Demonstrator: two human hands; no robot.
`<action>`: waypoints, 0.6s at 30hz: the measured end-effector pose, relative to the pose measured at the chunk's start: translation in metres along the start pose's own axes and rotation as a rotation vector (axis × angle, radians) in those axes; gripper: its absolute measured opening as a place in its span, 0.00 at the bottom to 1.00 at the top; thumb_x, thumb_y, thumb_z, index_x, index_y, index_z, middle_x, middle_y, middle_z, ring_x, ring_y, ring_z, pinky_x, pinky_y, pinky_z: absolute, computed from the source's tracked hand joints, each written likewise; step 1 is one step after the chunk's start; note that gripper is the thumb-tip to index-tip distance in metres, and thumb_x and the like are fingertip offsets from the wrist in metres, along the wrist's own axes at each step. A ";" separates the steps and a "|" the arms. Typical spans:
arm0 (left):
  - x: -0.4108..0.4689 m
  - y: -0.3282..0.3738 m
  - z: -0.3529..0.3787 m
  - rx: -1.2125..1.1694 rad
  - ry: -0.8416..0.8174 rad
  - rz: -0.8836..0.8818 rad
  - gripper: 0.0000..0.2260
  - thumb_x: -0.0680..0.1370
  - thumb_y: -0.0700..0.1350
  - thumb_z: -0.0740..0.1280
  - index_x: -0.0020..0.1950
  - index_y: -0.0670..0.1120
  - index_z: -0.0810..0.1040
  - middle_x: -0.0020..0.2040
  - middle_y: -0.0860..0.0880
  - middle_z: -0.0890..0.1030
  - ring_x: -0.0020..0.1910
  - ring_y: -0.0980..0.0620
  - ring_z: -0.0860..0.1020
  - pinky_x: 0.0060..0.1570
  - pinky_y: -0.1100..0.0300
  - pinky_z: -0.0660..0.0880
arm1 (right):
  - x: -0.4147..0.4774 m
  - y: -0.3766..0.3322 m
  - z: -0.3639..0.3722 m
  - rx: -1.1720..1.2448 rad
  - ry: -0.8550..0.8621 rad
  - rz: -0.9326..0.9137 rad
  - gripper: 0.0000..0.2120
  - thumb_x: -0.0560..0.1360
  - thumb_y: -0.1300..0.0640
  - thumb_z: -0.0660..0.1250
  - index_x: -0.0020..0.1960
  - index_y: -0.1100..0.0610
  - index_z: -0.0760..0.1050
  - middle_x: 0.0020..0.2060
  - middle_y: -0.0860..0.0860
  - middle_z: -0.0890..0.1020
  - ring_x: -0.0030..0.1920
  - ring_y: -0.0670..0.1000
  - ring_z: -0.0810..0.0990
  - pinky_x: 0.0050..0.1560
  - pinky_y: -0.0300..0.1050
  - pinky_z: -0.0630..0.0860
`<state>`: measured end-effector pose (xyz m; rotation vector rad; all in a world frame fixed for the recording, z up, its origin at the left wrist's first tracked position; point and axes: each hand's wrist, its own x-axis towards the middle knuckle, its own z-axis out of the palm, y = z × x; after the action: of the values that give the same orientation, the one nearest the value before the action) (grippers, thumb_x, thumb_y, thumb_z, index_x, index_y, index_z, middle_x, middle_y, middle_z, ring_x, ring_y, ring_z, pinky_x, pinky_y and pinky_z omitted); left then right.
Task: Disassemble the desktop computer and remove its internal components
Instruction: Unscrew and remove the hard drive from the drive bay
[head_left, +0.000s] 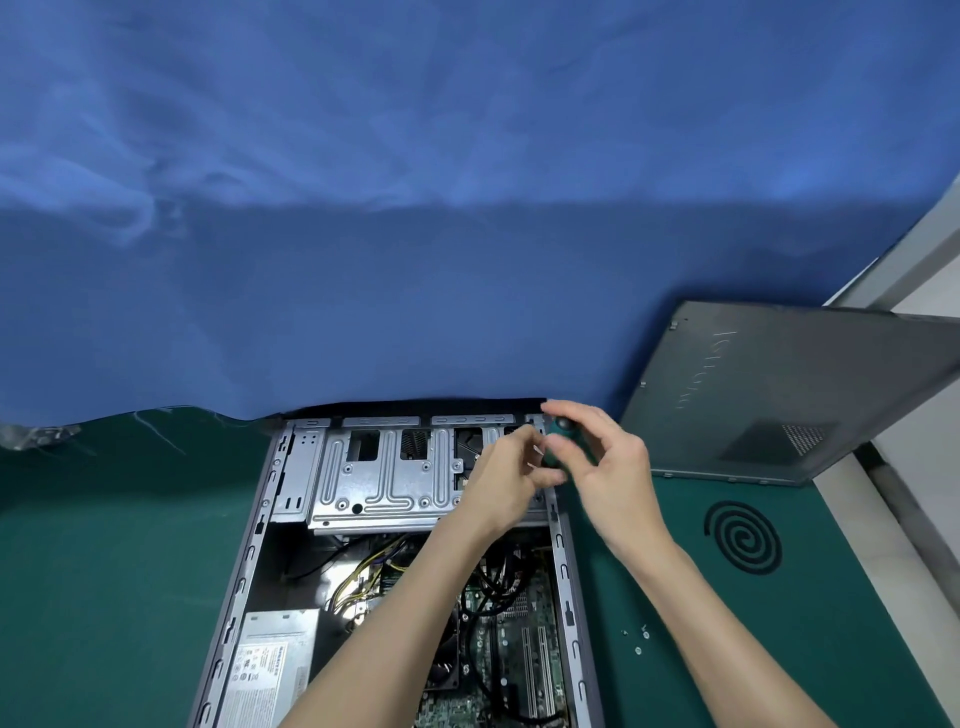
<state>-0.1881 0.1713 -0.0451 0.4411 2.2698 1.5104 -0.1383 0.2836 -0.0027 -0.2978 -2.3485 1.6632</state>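
Note:
The open desktop case (249, 561) lies flat on a green mat, side panel off. Inside I see a silver drive cage (374, 483) at the far end, a power supply (270, 665) at near left with yellow and black cables (358, 577), and the motherboard (519, 649) at near right. My right hand (608, 462) grips the green handle of a screwdriver (563, 441), held upright over the drive cage's right end near the case wall. My left hand (506, 483) pinches the lower part of the screwdriver with curled fingers. The tip is hidden.
The removed grey side panel (779, 395) lies at the far right. A black spiral mark (743, 538) is on the mat (104, 545), and a few loose screws (638, 642) lie right of the case. Blue cloth (415, 208) hangs behind.

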 end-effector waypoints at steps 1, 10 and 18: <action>-0.001 0.001 0.000 0.001 0.005 0.005 0.10 0.74 0.38 0.70 0.53 0.41 0.74 0.42 0.43 0.81 0.40 0.46 0.78 0.51 0.46 0.75 | -0.001 0.000 0.002 -0.044 0.008 -0.011 0.14 0.71 0.64 0.73 0.53 0.51 0.82 0.53 0.45 0.78 0.55 0.46 0.77 0.59 0.40 0.71; 0.001 -0.001 -0.004 -0.059 -0.013 -0.038 0.08 0.74 0.36 0.69 0.51 0.40 0.74 0.42 0.43 0.80 0.42 0.47 0.77 0.50 0.43 0.76 | 0.000 0.001 0.001 -0.025 0.020 -0.003 0.15 0.72 0.66 0.72 0.53 0.51 0.81 0.53 0.45 0.79 0.56 0.46 0.78 0.60 0.41 0.73; 0.003 -0.005 -0.002 -0.048 -0.040 -0.043 0.08 0.76 0.36 0.68 0.54 0.39 0.77 0.48 0.44 0.82 0.49 0.45 0.80 0.57 0.46 0.75 | 0.002 0.001 -0.003 0.038 0.028 0.005 0.19 0.73 0.71 0.68 0.57 0.51 0.80 0.53 0.46 0.81 0.56 0.45 0.79 0.62 0.42 0.73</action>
<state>-0.1923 0.1695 -0.0494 0.4031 2.1935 1.5177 -0.1395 0.2870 -0.0028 -0.3187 -2.2949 1.6927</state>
